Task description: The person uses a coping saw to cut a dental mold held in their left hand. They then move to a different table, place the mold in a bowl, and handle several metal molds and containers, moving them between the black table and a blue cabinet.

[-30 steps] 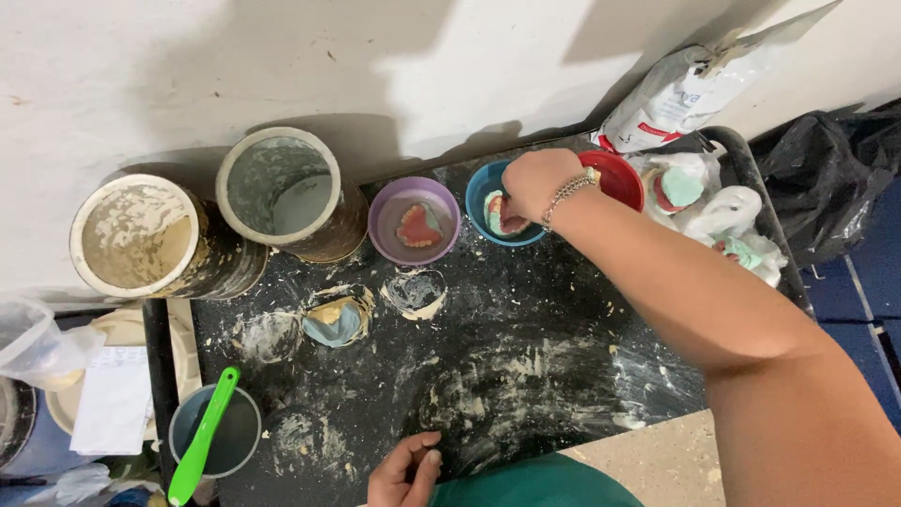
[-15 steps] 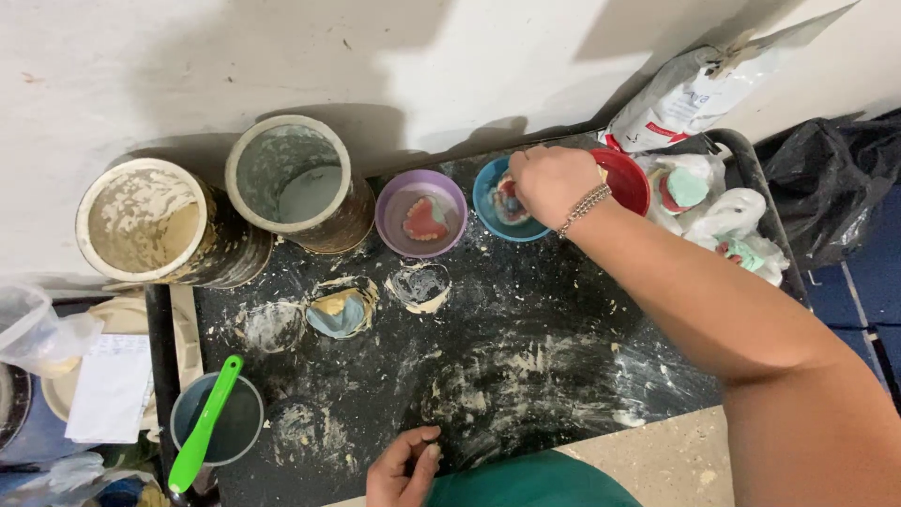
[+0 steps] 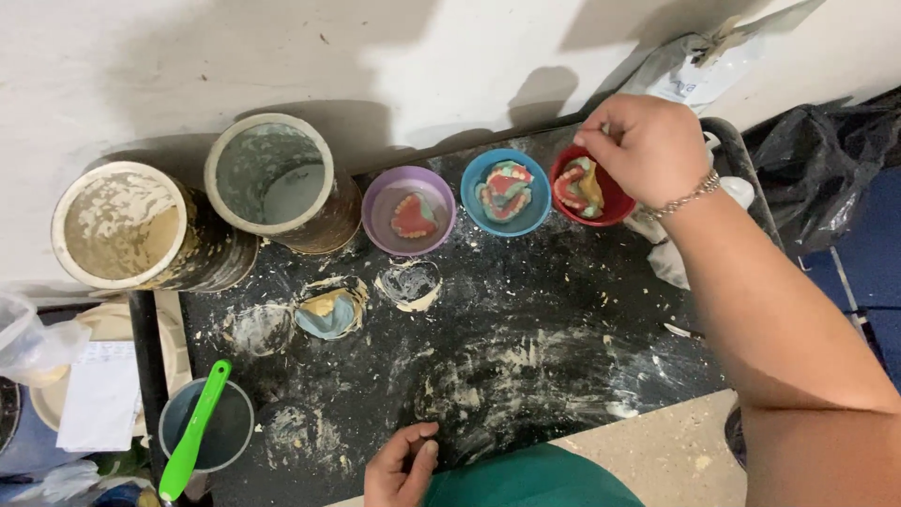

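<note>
**Right hand at the red bowl, three bowls already loaded with denture pieces**

We see the right hand (image 3: 649, 148) reaching over the red bowl (image 3: 601, 202), fingers (image 3: 601, 141) curled together and pinched at the tips just above the bowl's far rim. Whether they pinch something small we cannot tell; the knuckles hide it. A bracelet sits on that wrist.

The left hand (image 3: 402, 467) rests at the near edge of the desk (image 3: 563, 319), fingers loosely curled on themselves, holding nothing visible.

Progress, as we judge it: the red bowl holds a pink-and-teal denture piece (image 3: 577, 185), the blue bowl (image 3: 506, 192) next to it holds another set (image 3: 505, 188), and the purple bowl (image 3: 409, 210) holds a red-pink one (image 3: 413, 216). So all three bowls are filled, and the right hand is busy with the last one in the row. Nothing lies loose on the desk waiting to go in, as far as we see.

Further out: two plaster-crusted buckets (image 3: 272, 178) (image 3: 127, 225) stand at the left against the wall. The black desk is smeared with dried plaster, with a small rubber cup (image 3: 328, 310) of yellowish mix and a crusted ring (image 3: 410, 284) beside it. A grey mixing cup (image 3: 208, 427) with a green spatula (image 3: 194, 432) sits at the near left. White bags (image 3: 690, 70) lie behind the right hand.
</note>
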